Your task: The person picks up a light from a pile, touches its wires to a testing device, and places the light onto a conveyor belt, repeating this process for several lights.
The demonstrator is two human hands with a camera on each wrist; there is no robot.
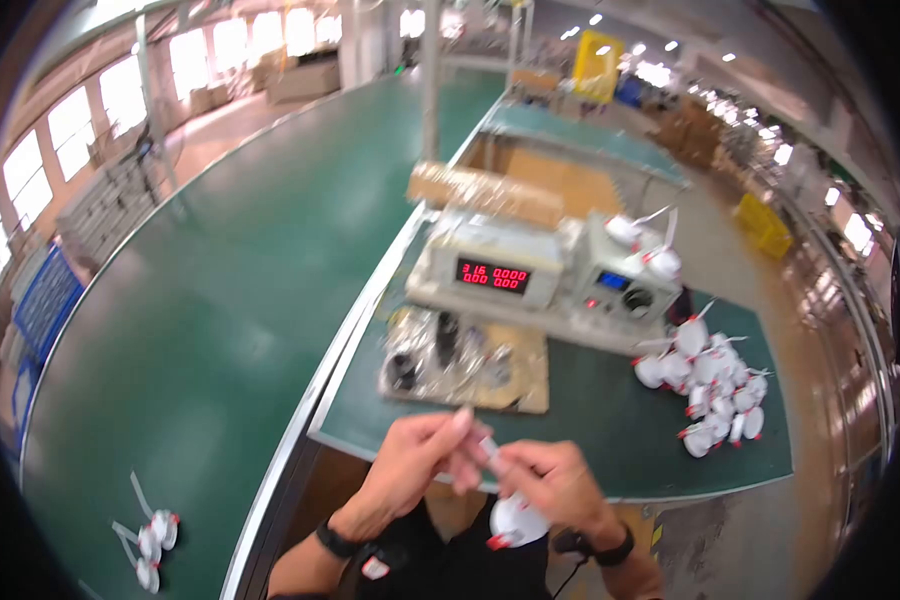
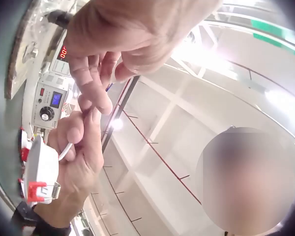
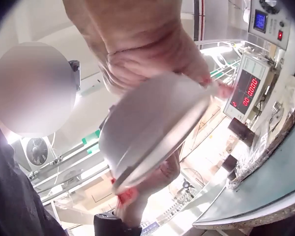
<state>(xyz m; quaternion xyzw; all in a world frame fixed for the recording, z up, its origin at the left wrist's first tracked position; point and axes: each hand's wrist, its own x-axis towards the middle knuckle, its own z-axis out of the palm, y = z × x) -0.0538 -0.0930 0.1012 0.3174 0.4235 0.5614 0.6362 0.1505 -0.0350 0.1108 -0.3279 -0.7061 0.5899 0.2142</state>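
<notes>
A round white downlight (image 1: 518, 521) with red clips hangs below my right hand (image 1: 555, 482). The right fingers pinch its white cable, which runs from the lamp into that hand in the left wrist view. A short white piece of cable (image 1: 488, 447) shows beyond the right fingertips. My left hand (image 1: 420, 462) is close beside it, thumb apart from the fingers, fingertips right at the right hand's fingers. In the right wrist view the downlight (image 3: 152, 123) covers much of both hands. Its spring clip (image 2: 56, 190) shows in the left wrist view.
A meter with red digits (image 1: 493, 276) and a control box with a knob (image 1: 625, 290) stand behind a plastic-covered board (image 1: 465, 360). Several downlights (image 1: 715, 385) are piled at right. More downlights (image 1: 152, 540) lie on the green conveyor (image 1: 230, 300) at left.
</notes>
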